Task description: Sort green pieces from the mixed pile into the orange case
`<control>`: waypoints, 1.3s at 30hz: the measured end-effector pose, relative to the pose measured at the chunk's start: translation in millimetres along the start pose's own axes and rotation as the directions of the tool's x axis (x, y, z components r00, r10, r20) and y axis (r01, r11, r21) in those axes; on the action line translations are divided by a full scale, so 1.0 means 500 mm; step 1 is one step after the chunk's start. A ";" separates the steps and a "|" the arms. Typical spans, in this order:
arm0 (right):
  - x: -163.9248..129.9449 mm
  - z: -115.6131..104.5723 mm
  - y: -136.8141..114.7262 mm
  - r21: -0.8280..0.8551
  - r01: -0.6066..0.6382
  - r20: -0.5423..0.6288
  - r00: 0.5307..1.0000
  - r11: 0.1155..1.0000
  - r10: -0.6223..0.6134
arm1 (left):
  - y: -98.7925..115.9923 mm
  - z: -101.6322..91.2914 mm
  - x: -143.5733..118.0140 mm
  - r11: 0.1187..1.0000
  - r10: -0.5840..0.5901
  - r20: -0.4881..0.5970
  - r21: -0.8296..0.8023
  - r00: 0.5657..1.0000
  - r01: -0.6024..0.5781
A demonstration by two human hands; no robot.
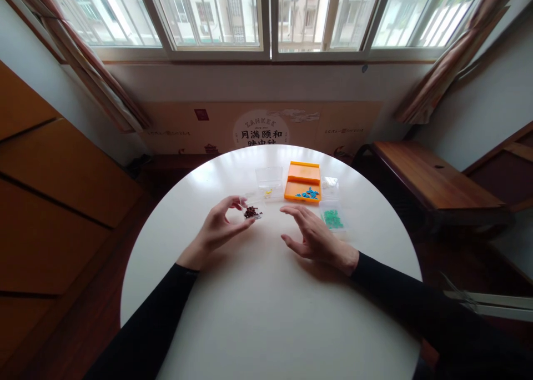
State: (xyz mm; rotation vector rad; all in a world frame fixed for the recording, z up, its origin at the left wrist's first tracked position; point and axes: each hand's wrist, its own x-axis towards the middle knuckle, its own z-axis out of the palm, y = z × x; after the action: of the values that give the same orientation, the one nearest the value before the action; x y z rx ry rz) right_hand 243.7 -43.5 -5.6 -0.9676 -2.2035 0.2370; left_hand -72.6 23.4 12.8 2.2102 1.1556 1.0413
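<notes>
My left hand (225, 224) grips a small clear plastic box by its sides, thumb at the near edge and fingers at the far one. Dark brown little pieces (251, 212) lie in that box. To the right, my right hand (306, 233) hovers over the table with thumb and fingers apart, holding nothing. Just beyond it stands an orange tray (302, 181) with two sections; small blue pieces (308, 193) lie in the nearer one. Beside the right hand is an opened clear box with green pieces (333, 219).
On the round white table (266, 313), another clear box (268, 177) with a few yellow pieces (267, 192) stands left of the orange tray. A clear lid or box (330, 185) sits at the tray's right. A wooden bench (437, 174) is off to the right.
</notes>
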 end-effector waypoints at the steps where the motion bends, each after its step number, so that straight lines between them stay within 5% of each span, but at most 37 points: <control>1: 0.000 -0.001 0.000 0.001 -0.002 -0.036 0.999 1.000 0.002 | 0.005 0.011 -0.003 0.999 0.033 0.053 -0.010 0.998 -0.033; 6: 0.007 -0.002 -0.001 -0.001 0.045 -0.044 0.998 0.999 -0.045 | 0.012 0.053 -0.010 0.988 0.135 0.197 0.047 0.971 -0.147; 19: 0.004 0.016 0.017 -0.012 0.098 -0.021 0.995 0.995 -0.098 | 0.031 0.055 -0.002 0.989 0.121 0.201 0.061 0.972 -0.136; 39: 0.000 0.010 -0.002 -0.012 0.013 0.064 0.998 1.000 -0.013 | 0.013 0.059 -0.002 0.986 0.158 0.182 0.022 0.971 -0.164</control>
State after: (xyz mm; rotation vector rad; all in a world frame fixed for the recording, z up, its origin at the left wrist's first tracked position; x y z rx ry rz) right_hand 239.9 -43.5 -8.9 -0.9643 -2.2712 0.2516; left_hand -46.8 17.7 -1.6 2.4044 0.9371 0.8658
